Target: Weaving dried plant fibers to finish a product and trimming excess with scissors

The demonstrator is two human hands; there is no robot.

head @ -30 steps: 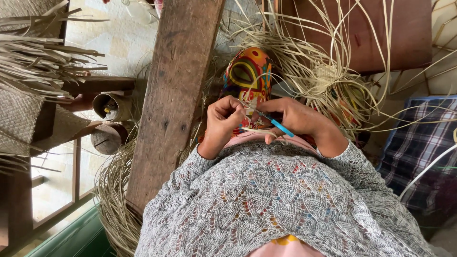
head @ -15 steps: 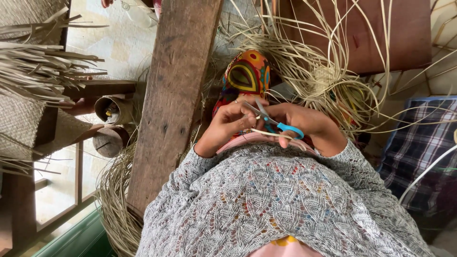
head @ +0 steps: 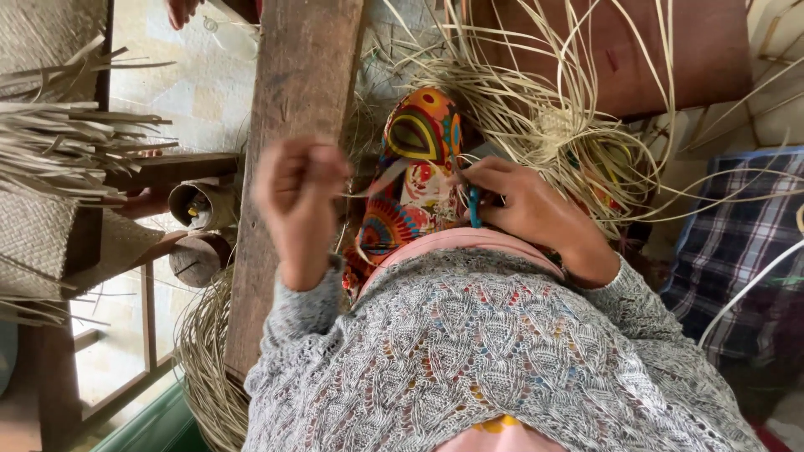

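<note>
A thin blue-handled tool (head: 474, 206), upright along its length, is gripped by the right hand (head: 523, 209); the left hand (head: 295, 194) is held fisted beside a pale straw bundle (head: 536, 125).

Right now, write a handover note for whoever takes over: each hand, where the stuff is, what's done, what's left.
Left hand: raised, blurred, closed in a fist beside the wooden plank.
Right hand: grips a blue-handled tool against the patterned cloth in the lap.
Straw strips: loose tangle just beyond the right hand.
Done and left: cannot tell from this view.
</note>
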